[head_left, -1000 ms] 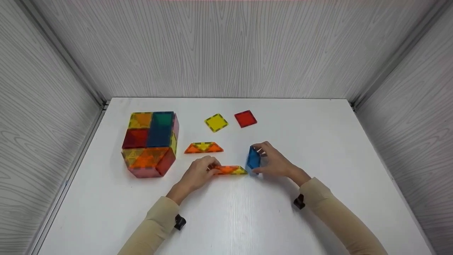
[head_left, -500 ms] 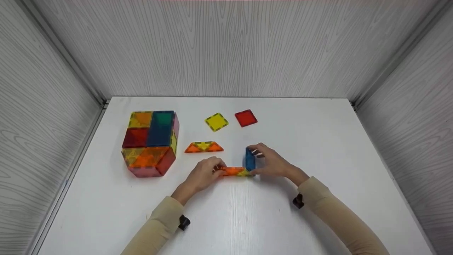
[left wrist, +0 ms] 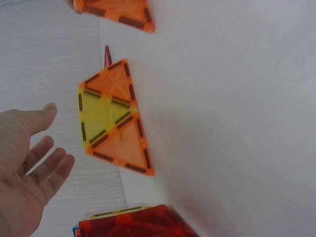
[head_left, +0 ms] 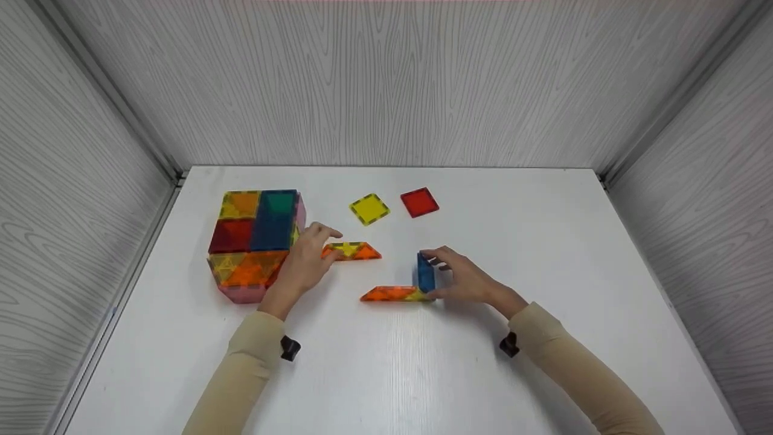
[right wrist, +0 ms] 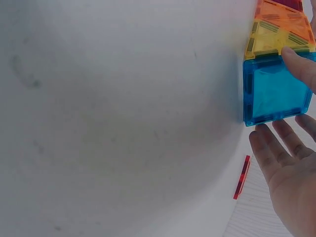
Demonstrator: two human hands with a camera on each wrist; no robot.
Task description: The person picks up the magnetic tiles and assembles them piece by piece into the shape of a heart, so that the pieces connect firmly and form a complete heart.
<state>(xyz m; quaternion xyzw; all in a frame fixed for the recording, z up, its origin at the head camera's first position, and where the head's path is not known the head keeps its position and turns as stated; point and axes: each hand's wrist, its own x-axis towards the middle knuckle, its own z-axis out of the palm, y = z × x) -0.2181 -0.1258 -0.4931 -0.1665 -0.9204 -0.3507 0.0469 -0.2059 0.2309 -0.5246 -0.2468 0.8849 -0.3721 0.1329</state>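
My right hand (head_left: 462, 279) holds a translucent blue square magnetic tile (head_left: 426, 275) that stands upright on the table. Its thumb lies at the near edge, by the yellow corner, and the fingers touch the far edge. The blue tile (right wrist: 276, 89) meets the yellow end of a standing strip of orange and yellow triangle tiles (head_left: 389, 294). My left hand (head_left: 308, 257), thumb and fingers spread, is at the left end of a second orange-yellow-orange triangle strip (head_left: 356, 251). In the left wrist view a gap shows between the hand (left wrist: 29, 168) and that strip (left wrist: 111, 113).
Left of the hands stands a box-like block of magnetic tiles (head_left: 272, 226) in red, blue, orange and yellow; the left hand hides part of its right side. A yellow square tile (head_left: 369, 209) and a red square tile (head_left: 420, 202) lie flat farther back. Grey panels (head_left: 386, 84) enclose the table.
The blue tile and near strip have come together at a corner. My left hand has let go of the near strip and moved left and away to the farther strip.
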